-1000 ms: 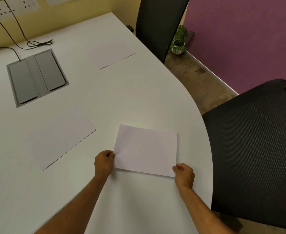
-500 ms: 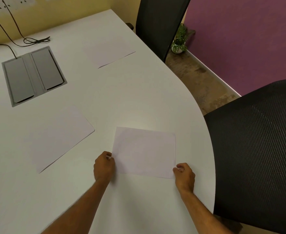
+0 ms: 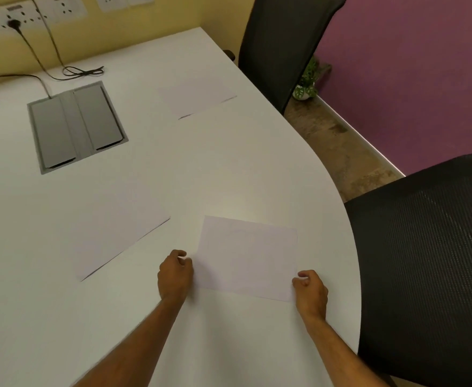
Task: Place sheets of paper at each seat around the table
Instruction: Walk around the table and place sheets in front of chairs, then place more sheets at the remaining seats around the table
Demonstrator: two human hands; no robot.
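White and limp, the sheet lay pinched at its near corners by left hand and right hand, likely to slide easily.

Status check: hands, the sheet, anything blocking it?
Left hand and right hand pinch near sheet at its near corners. Sheet low over white table, by black chair. Nothing blocking.

Matt white paper sheet on smooth table — black mesh chair, brushed-metal hatch.
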